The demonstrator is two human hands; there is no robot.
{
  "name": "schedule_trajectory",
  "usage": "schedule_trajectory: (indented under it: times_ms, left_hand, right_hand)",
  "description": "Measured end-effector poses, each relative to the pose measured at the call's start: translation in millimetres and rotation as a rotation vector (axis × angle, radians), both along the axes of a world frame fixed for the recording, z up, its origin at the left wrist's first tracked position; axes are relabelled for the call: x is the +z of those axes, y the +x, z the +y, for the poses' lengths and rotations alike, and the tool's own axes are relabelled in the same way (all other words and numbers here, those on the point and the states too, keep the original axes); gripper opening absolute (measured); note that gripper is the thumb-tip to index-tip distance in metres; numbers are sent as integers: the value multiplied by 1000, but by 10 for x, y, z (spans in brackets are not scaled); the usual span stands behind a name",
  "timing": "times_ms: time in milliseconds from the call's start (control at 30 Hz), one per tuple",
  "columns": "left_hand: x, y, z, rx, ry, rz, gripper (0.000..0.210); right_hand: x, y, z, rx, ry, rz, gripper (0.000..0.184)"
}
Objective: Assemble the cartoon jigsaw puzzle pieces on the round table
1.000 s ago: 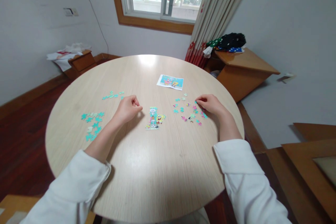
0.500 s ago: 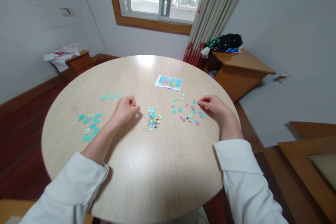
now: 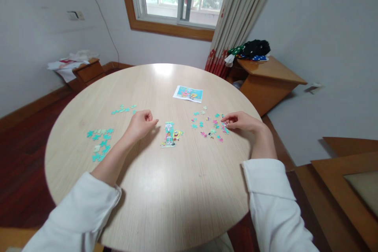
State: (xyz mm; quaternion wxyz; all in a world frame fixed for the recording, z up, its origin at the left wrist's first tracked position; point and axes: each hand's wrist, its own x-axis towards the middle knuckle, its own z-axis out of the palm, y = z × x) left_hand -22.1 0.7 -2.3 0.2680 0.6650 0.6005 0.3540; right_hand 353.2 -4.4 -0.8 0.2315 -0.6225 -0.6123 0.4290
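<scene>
My left hand (image 3: 140,125) rests curled closed on the table; whatever its fingers may hold is hidden. Just right of it lies a joined section of jigsaw puzzle (image 3: 169,135) showing a tall pale-teal figure and a yellow square one. At the right, my right hand (image 3: 240,121) reaches the edge of a scatter of loose puzzle pieces (image 3: 201,125), teal, pink and pale green. Its thumb and forefinger close around a small pink-and-teal puzzle piece (image 3: 226,129), partly covered by the fingers.
Behind the pieces lies a printed reference picture (image 3: 189,93). Teal pieces (image 3: 103,142) sit left of my left forearm, with another small group (image 3: 121,110) farther back. The round wooden table (image 3: 165,212) has a cabinet (image 3: 265,82) with cloths beyond its right edge.
My right hand has shifted slightly down and nearer the pieces, its fingertips now on the pink-and-teal ones at the right edge. My left hand stays in place; the view has shifted slightly.
</scene>
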Motion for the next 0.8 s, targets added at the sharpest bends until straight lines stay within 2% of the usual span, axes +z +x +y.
schedule_trajectory:
  times_ms: [300, 467, 633, 800]
  left_hand:
    - [-38, 5, 16, -15, -1, -5, 27]
    - [-37, 26, 14, -14, -10, 5, 28]
    - [-2, 41, -1, -8, -12, 15, 29]
    - [6, 40, -4, -8, -9, 9, 29]
  right_hand:
    - [-39, -95, 33, -60, 50, -7, 33]
    - [-113, -197, 83, -87, 126, -71, 25]
    - [-71, -306, 90, -124, 165, -188, 17]
    - [-45, -371, 116, -142, 257, -208, 16]
